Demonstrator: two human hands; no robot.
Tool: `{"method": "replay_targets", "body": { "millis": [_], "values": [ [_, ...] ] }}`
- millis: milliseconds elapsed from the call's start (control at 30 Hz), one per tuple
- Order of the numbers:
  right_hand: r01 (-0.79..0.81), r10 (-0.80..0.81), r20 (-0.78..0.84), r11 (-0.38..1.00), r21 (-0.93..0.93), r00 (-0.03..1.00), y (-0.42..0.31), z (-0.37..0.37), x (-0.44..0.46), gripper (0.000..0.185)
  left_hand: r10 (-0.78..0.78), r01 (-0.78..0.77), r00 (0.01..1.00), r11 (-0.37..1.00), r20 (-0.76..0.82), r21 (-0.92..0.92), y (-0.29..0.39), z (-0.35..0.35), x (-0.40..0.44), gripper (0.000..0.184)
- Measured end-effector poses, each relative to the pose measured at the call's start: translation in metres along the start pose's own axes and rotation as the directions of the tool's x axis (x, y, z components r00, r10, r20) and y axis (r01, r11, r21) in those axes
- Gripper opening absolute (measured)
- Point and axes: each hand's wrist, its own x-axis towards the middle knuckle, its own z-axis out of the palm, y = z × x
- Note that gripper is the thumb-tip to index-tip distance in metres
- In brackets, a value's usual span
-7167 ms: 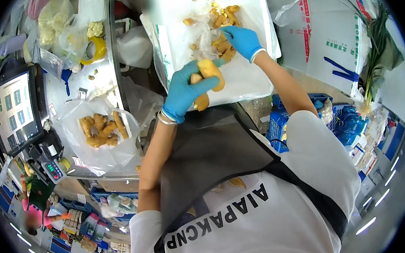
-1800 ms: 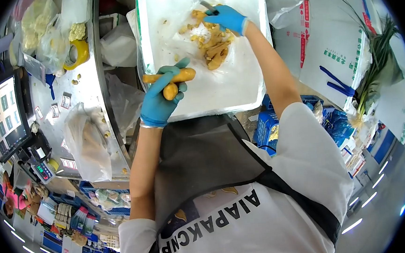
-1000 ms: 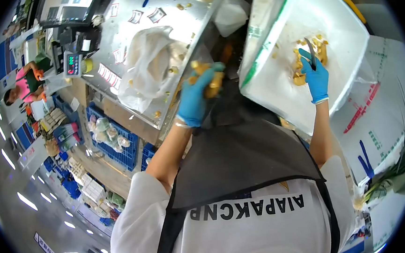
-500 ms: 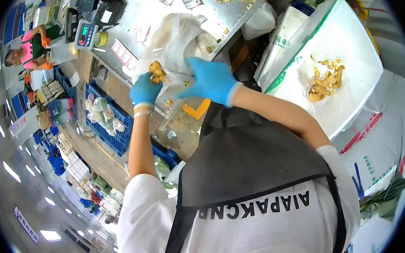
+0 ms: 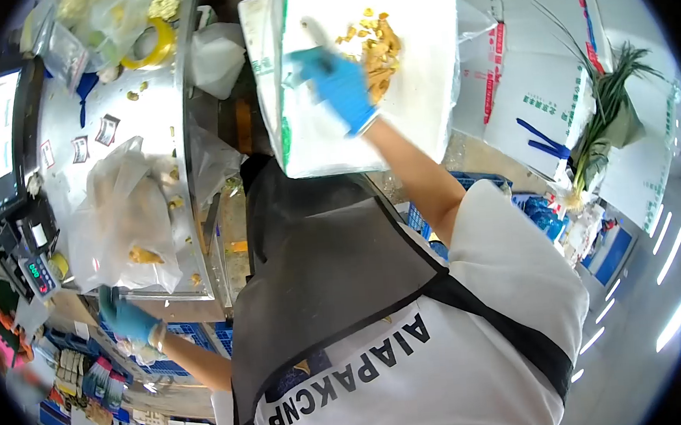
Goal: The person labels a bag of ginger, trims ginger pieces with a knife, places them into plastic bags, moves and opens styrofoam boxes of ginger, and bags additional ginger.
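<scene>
Ginger pile point(image 5: 379, 56) in the white foam box point(image 5: 421, 128); the right hand point(image 5: 337, 86), earlier beside the left, now back near the pile. Pieces knobbly, tan, edged by yellow bits. Left hand point(image 5: 129, 318), no longer holding ginger, near the plastic bag point(image 5: 124, 227). Both hands blurred, finger spread indeterminable

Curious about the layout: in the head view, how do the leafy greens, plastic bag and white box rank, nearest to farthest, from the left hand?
From the left hand:
1. Plastic bag, left, on the metal table
2. White box, top middle
3. Leafy greens, far right
</scene>
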Motion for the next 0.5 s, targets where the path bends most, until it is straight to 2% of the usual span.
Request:
{"method": "replay_targets", "body": {
  "millis": [33,67,100,133,200,233,267,300,367,400,500],
  "values": [
    [0.048,-0.057,-0.129,0.996,-0.073,0.990,0.066,-0.034,0.020,0.021,0.124,-0.111,0.987,0.986,-0.101,0.121,0.046,-0.003,-0.028,0.038],
    [-0.050,-0.043,-0.289,0.950,-0.307,0.956,0.109,-0.065,0.024,0.024,0.194,-0.183,0.962,0.980,-0.193,0.076,0.066,0.002,-0.043,0.035],
    [-0.312,0.194,-0.310,0.863,-0.396,0.931,0.138,-0.091,0.024,0.028,0.257,-0.258,0.922,0.966,-0.288,0.036,0.080,0.008,-0.054,0.034],
    [-0.269,0.160,-0.230,0.754,-0.600,0.960,0.163,-0.109,0.020,0.034,0.382,-0.384,0.891,0.922,-0.245,0.042,0.090,0.015,-0.062,0.030],
    [-0.098,0.040,-0.093,0.608,-0.787,0.995,0.217,-0.113,0.018,0.034,0.366,-0.335,0.931,0.868,0.015,-0.366,0.134,0.055,-0.087,0.030],
    [-0.009,-0.006,-0.014,0.519,-0.855,1.000,0.234,-0.113,0.019,0.035,0.523,-0.479,0.842,0.839,0.136,-0.258,0.140,0.073,-0.099,0.031],
    [-0.107,0.146,-0.032,0.544,-0.832,0.989,0.240,-0.111,0.028,0.035,0.561,-0.488,0.808,0.809,0.181,-0.329,0.159,0.103,-0.122,0.030],
    [-0.095,0.168,-0.005,0.536,-0.839,0.986,0.236,-0.112,0.033,0.034,0.634,-0.564,0.699,0.773,0.329,-0.291,0.177,0.123,-0.137,0.032],
    [-0.078,0.209,0.038,0.519,-0.851,0.977,0.215,-0.118,0.043,0.031,0.687,-0.622,0.457,0.701,0.566,-0.349,0.203,0.159,-0.155,0.041],
    [0.149,-0.017,0.165,0.520,-0.841,0.986,0.225,-0.127,0.045,0.030,0.627,-0.501,0.440,0.765,0.642,-0.404,0.216,0.171,-0.167,0.039],
    [0.179,-0.050,0.182,0.555,-0.812,0.982,0.149,-0.141,0.027,0.020,0.695,-0.496,0.406,0.713,0.593,-0.496,0.222,0.218,-0.182,0.033]
  ]
}}
